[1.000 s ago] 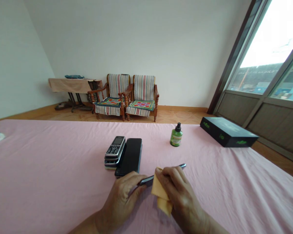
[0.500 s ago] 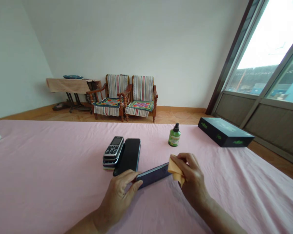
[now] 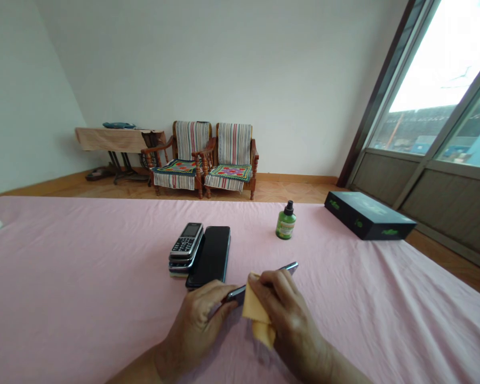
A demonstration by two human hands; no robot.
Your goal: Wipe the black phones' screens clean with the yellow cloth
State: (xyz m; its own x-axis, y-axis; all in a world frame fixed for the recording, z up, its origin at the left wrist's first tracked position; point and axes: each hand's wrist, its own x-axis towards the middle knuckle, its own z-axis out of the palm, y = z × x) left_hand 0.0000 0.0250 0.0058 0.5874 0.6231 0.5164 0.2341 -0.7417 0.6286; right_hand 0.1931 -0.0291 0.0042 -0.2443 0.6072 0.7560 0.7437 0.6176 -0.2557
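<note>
The left hand point(image 3: 194, 325) curls closed at six o'clock; the right hand point(image 3: 292, 320) pinches just beside it, toward five o'clock.

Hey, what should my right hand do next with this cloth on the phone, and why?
Probably slide the yellow cloth along the smartphone toward its far end. That end sticks out uncovered beyond the right hand, while the left hand grips the near end, so the phone looks held firmly enough for that stroke.
</note>
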